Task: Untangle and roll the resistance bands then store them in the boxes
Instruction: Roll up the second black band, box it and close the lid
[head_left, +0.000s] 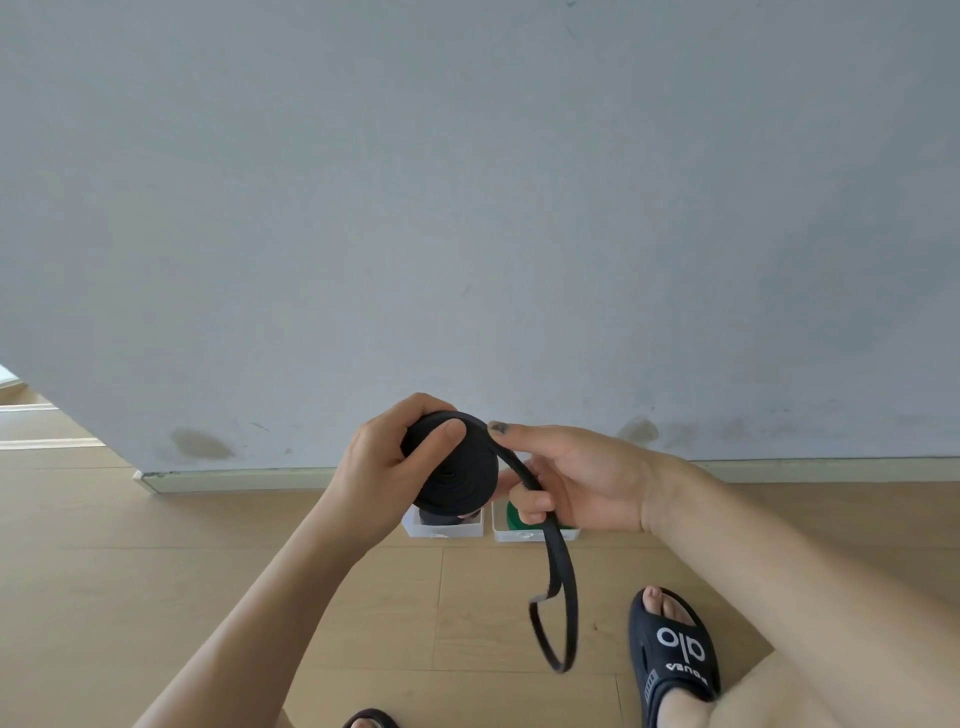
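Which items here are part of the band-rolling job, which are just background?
Job: black band, half-rolled, gripped by left hand; right hand holds its loose tail; left box; right box with green band.
Background: black slide sandal, wall, wooden floor.

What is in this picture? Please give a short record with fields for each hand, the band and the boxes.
left hand: grips the rolled part of the black band
right hand: holds the band's loose tail
loose tail: hangs down in a loop, not yet rolled
left box: white, on the floor, something dark inside
right box: white, holds a green band
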